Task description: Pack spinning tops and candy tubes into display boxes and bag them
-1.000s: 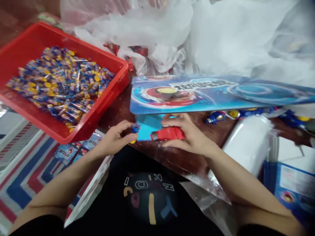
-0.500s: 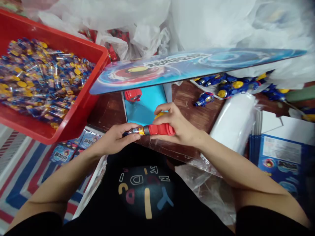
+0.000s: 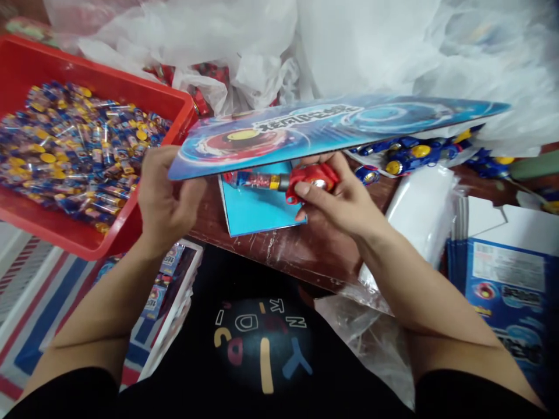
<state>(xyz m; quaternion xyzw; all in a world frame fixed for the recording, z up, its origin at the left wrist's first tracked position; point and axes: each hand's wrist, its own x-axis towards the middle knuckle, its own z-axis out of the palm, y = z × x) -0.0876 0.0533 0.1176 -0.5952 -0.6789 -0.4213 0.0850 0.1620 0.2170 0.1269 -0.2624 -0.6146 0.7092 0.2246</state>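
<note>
My right hand (image 3: pixel 340 195) grips a red plastic toy (image 3: pixel 317 177) with a round silvery face, thumb in front. A clear candy tube (image 3: pixel 257 180) with a yellow end sits in line with the toy's dark neck, pointing left. Both are over an open box with a light blue inside (image 3: pixel 257 212), just under a large blue printed board (image 3: pixel 314 125). My left hand (image 3: pixel 166 203) is at the board's left end. Its fingers are partly hidden behind the board and blurred, so whether it holds the board is unclear.
A red crate (image 3: pixel 126 230) of small candy tubes stands at left. Blue toys (image 3: pixel 406 152) lie at right, near a white plastic-wrapped bundle (image 3: pixel 399 221) and flat printed cartons (image 3: pixel 509 279). White plastic bags (image 3: pixel 358 46) fill the back. Small printed packs (image 3: pixel 152 299) lie at lower left.
My left hand has let go of the candy tube and moved left and up to the board's end. My right hand has carried the toy and tube up over the box.
</note>
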